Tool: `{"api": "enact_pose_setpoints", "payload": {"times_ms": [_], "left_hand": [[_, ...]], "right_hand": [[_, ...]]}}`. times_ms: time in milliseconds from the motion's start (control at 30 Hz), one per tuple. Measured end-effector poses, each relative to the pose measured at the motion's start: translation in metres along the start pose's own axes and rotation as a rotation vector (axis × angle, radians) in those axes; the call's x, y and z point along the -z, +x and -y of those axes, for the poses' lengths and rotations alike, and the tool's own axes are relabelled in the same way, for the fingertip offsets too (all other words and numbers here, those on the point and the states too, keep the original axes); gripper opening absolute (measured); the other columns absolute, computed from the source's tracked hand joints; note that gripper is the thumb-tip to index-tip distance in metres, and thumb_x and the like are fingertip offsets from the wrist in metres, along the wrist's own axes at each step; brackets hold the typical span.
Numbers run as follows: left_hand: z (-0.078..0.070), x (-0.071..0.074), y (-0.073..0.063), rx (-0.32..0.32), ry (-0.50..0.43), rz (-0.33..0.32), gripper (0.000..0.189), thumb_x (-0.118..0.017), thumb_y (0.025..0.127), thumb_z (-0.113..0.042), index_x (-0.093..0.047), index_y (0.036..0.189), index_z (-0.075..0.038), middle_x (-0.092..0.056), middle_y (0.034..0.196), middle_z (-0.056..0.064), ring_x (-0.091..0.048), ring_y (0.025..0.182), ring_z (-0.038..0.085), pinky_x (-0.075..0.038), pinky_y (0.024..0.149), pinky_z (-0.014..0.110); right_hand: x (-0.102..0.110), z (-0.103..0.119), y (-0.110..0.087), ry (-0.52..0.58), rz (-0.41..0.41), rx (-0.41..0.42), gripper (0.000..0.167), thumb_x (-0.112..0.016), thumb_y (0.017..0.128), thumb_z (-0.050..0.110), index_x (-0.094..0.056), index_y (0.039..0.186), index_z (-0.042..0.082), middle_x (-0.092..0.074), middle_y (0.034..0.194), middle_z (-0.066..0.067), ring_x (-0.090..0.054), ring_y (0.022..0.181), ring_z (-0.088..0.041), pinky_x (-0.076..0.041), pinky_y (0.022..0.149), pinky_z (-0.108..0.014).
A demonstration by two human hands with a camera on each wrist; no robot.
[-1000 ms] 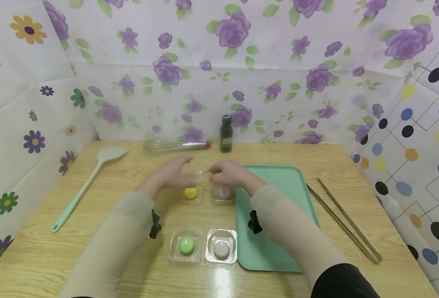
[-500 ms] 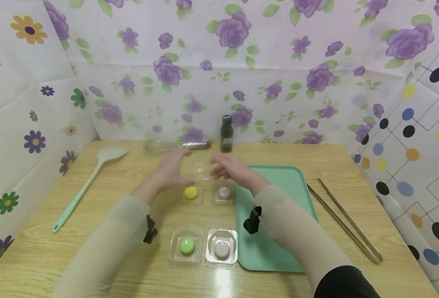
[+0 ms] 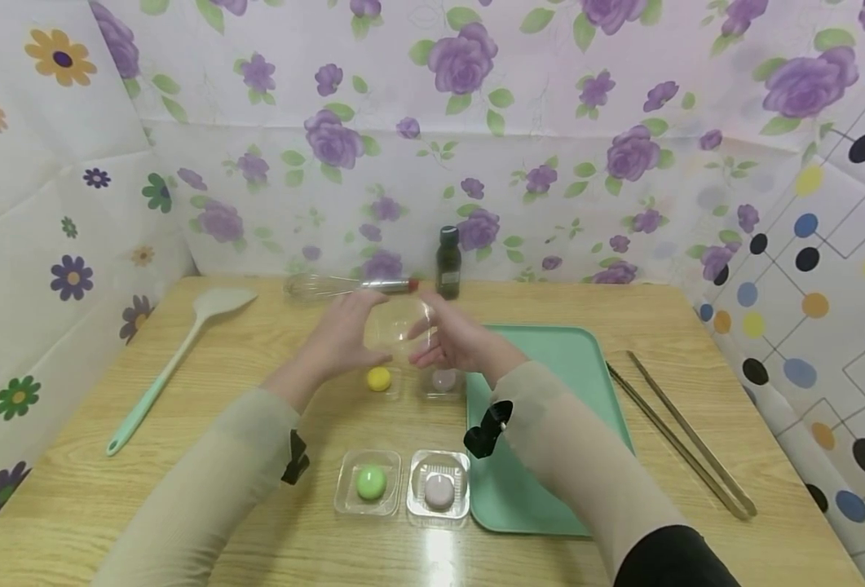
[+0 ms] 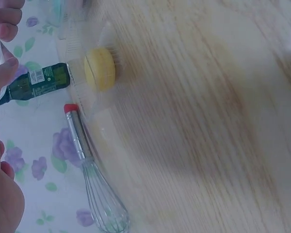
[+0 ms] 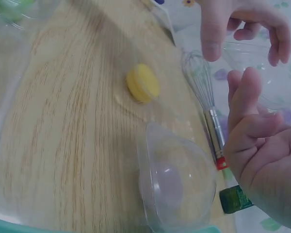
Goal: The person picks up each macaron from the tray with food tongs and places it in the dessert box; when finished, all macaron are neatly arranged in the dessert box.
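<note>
A clear plastic lid (image 3: pixel 400 328) is held up between both hands, above and behind a yellow macaron (image 3: pixel 378 378) in a shallow clear tray. My left hand (image 3: pixel 338 336) grips the lid's left side, thumb low and fingers high. My right hand (image 3: pixel 457 334) curls its fingers round the right side; its exact contact is hard to see through the plastic. To the right of the yellow macaron, a lilac macaron (image 5: pixel 167 185) sits under a clear domed cover (image 5: pixel 196 170). Nearer the front, a green macaron (image 3: pixel 371 483) and another lilac macaron (image 3: pixel 439 491) lie in clear containers.
A green tray (image 3: pixel 549 489) lies under the right forearm, with metal tongs (image 3: pixel 685 432) to its right. At the back are a whisk (image 3: pixel 351 285) and a dark bottle (image 3: pixel 448 262). A pale green spatula (image 3: pixel 175 363) lies left. Patterned sheets wall the table's back and sides.
My right hand has loosened from the lid, spread its fingers, and come back to its right side. The lid has risen slightly. The macarons and containers have stayed put.
</note>
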State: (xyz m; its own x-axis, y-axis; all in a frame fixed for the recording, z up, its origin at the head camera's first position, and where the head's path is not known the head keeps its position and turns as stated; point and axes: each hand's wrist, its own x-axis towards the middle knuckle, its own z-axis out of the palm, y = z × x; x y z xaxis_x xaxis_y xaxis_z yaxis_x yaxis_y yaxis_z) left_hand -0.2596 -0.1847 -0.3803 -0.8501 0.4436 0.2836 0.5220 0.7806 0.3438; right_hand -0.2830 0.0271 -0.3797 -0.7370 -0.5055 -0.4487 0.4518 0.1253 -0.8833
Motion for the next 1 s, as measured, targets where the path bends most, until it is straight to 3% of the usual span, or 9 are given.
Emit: {"api": "enact_pose_setpoints", "payload": {"times_ms": [167, 267, 333, 433, 500, 600, 767, 1000], "left_hand": [[-0.001, 0.000, -0.001, -0.011, 0.003, 0.007, 0.096, -0.084, 0.063, -0.038, -0.036, 0.138, -0.005, -0.040, 0.139, 0.012, -0.034, 0.127, 0.034, -0.026, 0.107, 0.050], [-0.001, 0.003, -0.004, 0.005, -0.045, 0.015, 0.098, -0.083, 0.064, -0.044, -0.035, 0.140, -0.005, -0.039, 0.141, 0.012, -0.034, 0.129, 0.033, -0.027, 0.107, 0.051], [0.000, 0.005, -0.006, 0.029, -0.098, 0.046, 0.094, -0.078, 0.069, -0.048, -0.035, 0.141, -0.006, -0.039, 0.142, 0.012, -0.035, 0.129, 0.033, -0.029, 0.105, 0.052], [0.003, 0.010, -0.010, 0.091, -0.234, 0.125, 0.082, -0.068, 0.079, -0.050, -0.037, 0.141, -0.006, -0.040, 0.141, 0.013, -0.040, 0.124, 0.035, -0.035, 0.100, 0.053], [0.006, 0.013, -0.012, 0.122, -0.319, 0.188, 0.076, -0.063, 0.084, -0.050, -0.038, 0.140, -0.005, -0.043, 0.139, 0.013, -0.044, 0.119, 0.037, -0.040, 0.096, 0.054], [0.008, 0.017, -0.015, 0.162, -0.393, 0.254, 0.075, -0.066, 0.082, -0.049, -0.041, 0.138, -0.006, -0.047, 0.135, 0.011, -0.049, 0.113, 0.036, -0.044, 0.091, 0.051], [0.012, 0.018, -0.019, 0.185, -0.384, 0.320, 0.081, -0.074, 0.076, -0.045, -0.041, 0.140, -0.009, -0.047, 0.138, 0.006, -0.051, 0.110, 0.033, -0.047, 0.088, 0.047], [0.018, 0.014, -0.021, 0.166, -0.378, 0.339, 0.088, -0.078, 0.072, -0.039, -0.037, 0.142, -0.009, -0.041, 0.142, 0.009, -0.043, 0.121, 0.038, -0.039, 0.097, 0.052]], "right_hand": [[0.000, 0.000, -0.003, 0.008, 0.013, 0.005, 0.073, -0.036, 0.088, 0.066, -0.053, 0.114, -0.001, -0.062, 0.073, -0.016, -0.058, 0.053, -0.018, -0.047, 0.054, -0.025], [0.001, 0.000, -0.005, -0.076, 0.018, 0.069, 0.063, -0.042, 0.091, 0.057, -0.054, 0.119, 0.002, -0.064, 0.081, -0.019, -0.063, 0.066, -0.023, -0.052, 0.066, -0.031], [0.002, -0.002, -0.005, -0.218, 0.024, 0.159, 0.056, -0.047, 0.092, 0.049, -0.053, 0.124, 0.004, -0.065, 0.093, -0.020, -0.065, 0.080, -0.029, -0.052, 0.076, -0.037], [0.003, -0.005, -0.004, -0.531, 0.006, 0.338, 0.052, -0.058, 0.089, 0.041, -0.052, 0.130, 0.008, -0.064, 0.110, -0.017, -0.062, 0.097, -0.030, -0.049, 0.087, -0.041], [0.004, -0.008, -0.002, -0.702, -0.014, 0.443, 0.055, -0.065, 0.086, 0.038, -0.051, 0.132, 0.010, -0.062, 0.116, -0.011, -0.061, 0.102, -0.025, -0.049, 0.089, -0.038], [0.003, -0.012, 0.001, -0.849, -0.054, 0.524, 0.059, -0.071, 0.080, 0.037, -0.052, 0.131, 0.013, -0.062, 0.117, -0.005, -0.059, 0.103, -0.016, -0.047, 0.090, -0.030], [0.002, -0.016, 0.002, -0.894, -0.073, 0.572, 0.060, -0.073, 0.077, 0.031, -0.052, 0.130, 0.011, -0.060, 0.119, -0.004, -0.058, 0.105, -0.016, -0.045, 0.092, -0.029], [-0.004, -0.017, 0.001, -1.023, -0.067, 0.600, 0.070, -0.074, 0.074, 0.034, -0.048, 0.133, 0.009, -0.056, 0.125, -0.004, -0.054, 0.110, -0.017, -0.043, 0.095, -0.031]]}}
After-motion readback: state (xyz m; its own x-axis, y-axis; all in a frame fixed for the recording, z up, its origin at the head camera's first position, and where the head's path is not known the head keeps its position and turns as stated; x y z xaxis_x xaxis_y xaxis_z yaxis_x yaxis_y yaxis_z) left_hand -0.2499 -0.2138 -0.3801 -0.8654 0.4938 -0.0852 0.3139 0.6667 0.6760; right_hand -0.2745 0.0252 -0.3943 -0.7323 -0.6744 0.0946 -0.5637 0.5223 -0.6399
